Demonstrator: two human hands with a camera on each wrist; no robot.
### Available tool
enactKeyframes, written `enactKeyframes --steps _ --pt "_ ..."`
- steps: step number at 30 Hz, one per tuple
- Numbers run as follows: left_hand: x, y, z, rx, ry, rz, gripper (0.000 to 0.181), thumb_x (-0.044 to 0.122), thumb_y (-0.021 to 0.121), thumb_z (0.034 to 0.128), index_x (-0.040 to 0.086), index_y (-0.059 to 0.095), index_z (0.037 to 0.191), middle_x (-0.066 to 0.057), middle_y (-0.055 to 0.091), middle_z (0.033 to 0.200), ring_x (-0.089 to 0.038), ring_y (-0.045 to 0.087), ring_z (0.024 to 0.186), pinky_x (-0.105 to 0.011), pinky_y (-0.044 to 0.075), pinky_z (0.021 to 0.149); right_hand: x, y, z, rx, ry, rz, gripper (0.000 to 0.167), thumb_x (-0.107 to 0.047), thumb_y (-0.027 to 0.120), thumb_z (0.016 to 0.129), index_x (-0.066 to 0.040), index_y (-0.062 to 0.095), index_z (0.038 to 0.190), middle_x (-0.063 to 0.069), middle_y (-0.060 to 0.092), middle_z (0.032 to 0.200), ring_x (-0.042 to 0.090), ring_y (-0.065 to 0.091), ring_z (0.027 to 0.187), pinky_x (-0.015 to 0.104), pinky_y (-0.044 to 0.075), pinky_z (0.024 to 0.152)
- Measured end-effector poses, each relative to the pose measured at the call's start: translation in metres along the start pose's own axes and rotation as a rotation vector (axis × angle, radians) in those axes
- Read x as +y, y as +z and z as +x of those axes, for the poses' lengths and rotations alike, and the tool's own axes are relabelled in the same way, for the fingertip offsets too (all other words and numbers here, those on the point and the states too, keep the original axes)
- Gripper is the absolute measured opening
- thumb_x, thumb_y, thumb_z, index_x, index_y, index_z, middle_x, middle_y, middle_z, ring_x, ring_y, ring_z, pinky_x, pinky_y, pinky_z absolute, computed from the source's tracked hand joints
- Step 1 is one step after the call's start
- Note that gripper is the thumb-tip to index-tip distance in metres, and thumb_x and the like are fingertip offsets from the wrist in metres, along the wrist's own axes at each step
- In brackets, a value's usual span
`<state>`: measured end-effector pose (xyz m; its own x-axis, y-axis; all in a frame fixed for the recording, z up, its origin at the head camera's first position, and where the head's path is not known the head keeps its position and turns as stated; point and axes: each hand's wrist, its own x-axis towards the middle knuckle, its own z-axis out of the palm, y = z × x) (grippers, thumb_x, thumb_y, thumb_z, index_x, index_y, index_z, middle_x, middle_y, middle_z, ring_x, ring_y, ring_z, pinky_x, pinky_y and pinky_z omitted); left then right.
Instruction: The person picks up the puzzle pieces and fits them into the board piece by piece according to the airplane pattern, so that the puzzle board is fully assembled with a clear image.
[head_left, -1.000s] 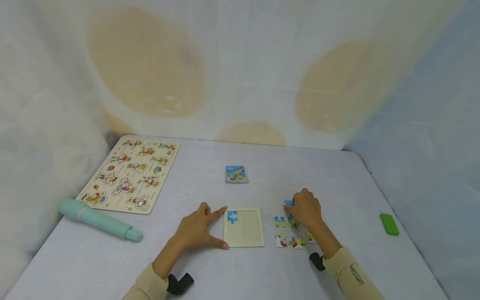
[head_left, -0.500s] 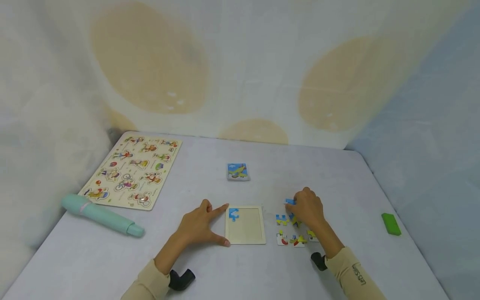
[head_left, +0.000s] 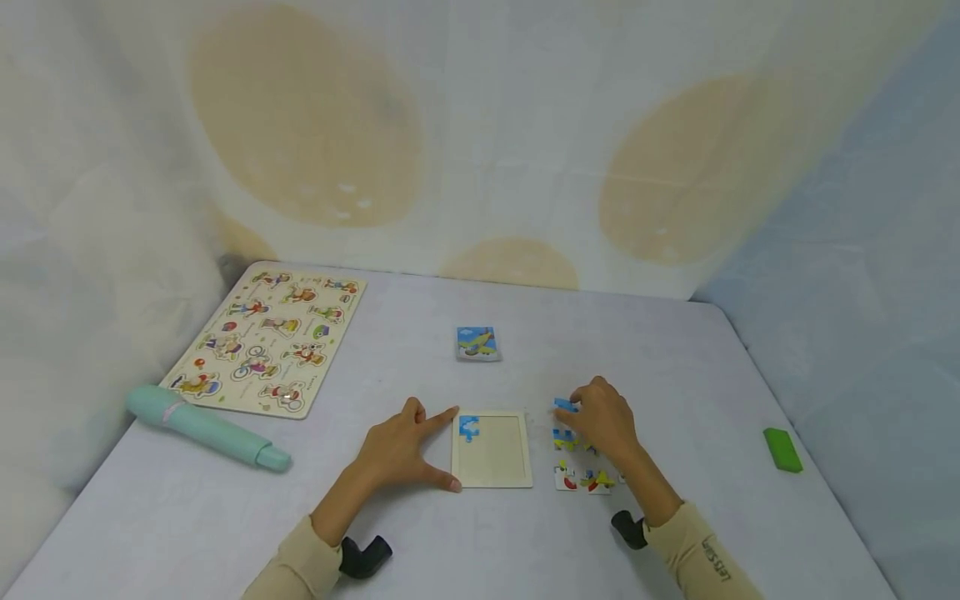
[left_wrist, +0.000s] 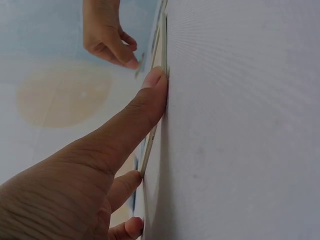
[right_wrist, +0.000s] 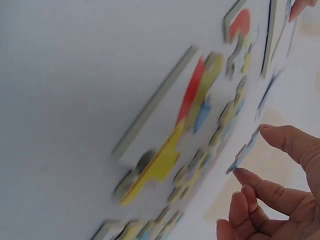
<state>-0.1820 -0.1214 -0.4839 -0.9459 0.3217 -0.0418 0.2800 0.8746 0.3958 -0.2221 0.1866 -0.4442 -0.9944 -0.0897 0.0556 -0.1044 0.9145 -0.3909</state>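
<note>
My left hand spreads its thumb and index finger along the left side of a square wooden puzzle tray, touching its two left corners. A blue-and-white jigsaw piece lies in the tray's upper-left corner. To the right, my right hand pinches a mostly blue jigsaw piece between thumb and index finger. The right wrist view shows this held piece lifted off the table. Below that hand lie several loose jigsaw pieces with yellow, red and white parts; the hand partly covers some.
A small airplane picture block sits behind the tray. At the back left lies a large board with printed figures, a mint-green tube-shaped object by its near edge. A green block rests near the right edge.
My right hand has moved a little left toward the tray with the pinched blue piece, partly uncovering the table where it was. My left hand stays at the tray; the head view shifted slightly.
</note>
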Motion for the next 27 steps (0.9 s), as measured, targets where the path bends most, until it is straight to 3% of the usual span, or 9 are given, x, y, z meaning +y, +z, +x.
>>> enactKeyframes --steps 10,19,27 --pt "0.000 -0.001 -0.001 0.011 0.020 -0.009 0.107 0.074 0.083 0.0526 0.035 0.049 0.146 0.000 0.036 0.096 -0.014 0.038 0.066 -0.027 0.031 0.053 -0.029 0.013 -0.006 -0.030 -0.063 0.017 0.035 -0.028 0.081 0.080 0.005 0.076 0.093 0.010 0.060 0.087 0.018 0.055 0.073 0.032 0.046 0.062" --pt "0.000 -0.001 -0.001 0.001 0.015 -0.004 0.106 0.074 0.083 0.0533 0.035 0.049 0.146 -0.001 0.036 0.097 -0.014 0.038 0.066 -0.027 0.030 0.053 -0.047 0.022 -0.010 -0.057 -0.046 0.059 0.035 -0.030 0.083 0.079 0.002 0.077 0.091 0.007 0.059 0.086 0.017 0.054 0.073 0.031 0.043 0.064" --pt "-0.001 0.000 0.001 -0.011 0.009 0.007 0.106 0.074 0.083 0.0535 0.036 0.048 0.147 -0.001 0.036 0.097 -0.015 0.039 0.066 -0.027 0.030 0.053 -0.064 0.032 -0.011 -0.077 -0.076 0.015 0.034 -0.032 0.084 0.078 0.000 0.077 0.089 0.005 0.058 0.083 0.015 0.052 0.071 0.033 0.045 0.067"
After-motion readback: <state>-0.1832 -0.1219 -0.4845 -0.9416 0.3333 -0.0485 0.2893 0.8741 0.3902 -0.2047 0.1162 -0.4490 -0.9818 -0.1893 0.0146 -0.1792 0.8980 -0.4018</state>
